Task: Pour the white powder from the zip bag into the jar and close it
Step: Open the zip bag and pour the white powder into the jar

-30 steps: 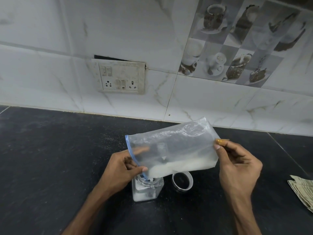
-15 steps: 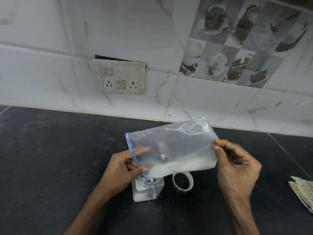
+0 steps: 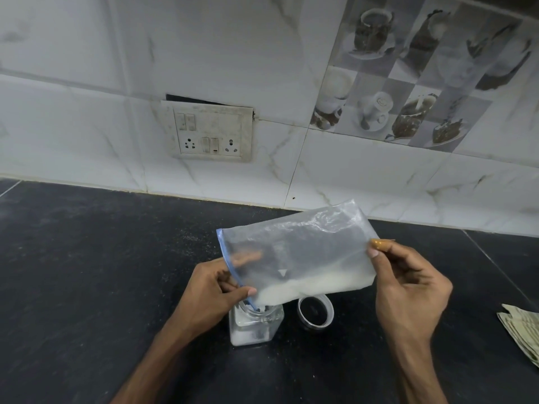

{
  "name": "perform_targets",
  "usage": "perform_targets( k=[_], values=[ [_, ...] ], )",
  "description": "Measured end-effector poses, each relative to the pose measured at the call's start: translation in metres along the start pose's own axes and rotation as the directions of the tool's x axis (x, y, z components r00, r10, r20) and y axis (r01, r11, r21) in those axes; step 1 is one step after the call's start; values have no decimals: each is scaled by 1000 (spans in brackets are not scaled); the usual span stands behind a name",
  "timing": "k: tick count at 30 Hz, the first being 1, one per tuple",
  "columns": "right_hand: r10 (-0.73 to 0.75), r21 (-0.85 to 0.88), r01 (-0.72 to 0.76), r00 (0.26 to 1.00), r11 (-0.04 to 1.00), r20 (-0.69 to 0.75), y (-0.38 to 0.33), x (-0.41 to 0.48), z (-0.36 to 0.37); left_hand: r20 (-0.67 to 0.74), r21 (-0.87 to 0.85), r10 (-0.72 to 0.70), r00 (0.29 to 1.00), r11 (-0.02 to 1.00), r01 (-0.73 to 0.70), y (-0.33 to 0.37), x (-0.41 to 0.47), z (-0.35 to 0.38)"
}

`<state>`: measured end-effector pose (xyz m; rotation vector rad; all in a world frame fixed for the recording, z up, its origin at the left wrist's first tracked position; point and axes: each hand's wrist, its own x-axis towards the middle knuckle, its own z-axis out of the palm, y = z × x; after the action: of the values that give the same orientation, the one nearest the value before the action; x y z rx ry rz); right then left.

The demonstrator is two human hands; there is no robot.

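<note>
The left hand (image 3: 213, 290) is pinching the blue-zipped mouth of the clear plastic zip bag (image 3: 297, 252) over the open square clear jar (image 3: 256, 326) on the black surface (image 3: 102, 272). White powder (image 3: 309, 288) is lying along the bag's lower edge. The round clear lid (image 3: 315, 314) is resting just beside the jar. The right hand (image 3: 408, 290) is pinching the bag's opposite end between its fingers (image 3: 374, 253).

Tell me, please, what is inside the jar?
White powder lies in the lower part of the jar, and the blue-edged mouth of the zip bag dips into its opening. The left hand and bag partly hide the neck.
</note>
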<state>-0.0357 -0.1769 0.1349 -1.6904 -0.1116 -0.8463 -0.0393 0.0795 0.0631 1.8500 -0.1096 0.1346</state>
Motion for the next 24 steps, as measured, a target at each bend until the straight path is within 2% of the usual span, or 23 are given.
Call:
perform_targets(
  k=[24],
  values=[
    [32,9,-32,999,999,-20,1,-6,-1,-4,-23,12,1000,1000,-12,4,-2,0]
  ],
)
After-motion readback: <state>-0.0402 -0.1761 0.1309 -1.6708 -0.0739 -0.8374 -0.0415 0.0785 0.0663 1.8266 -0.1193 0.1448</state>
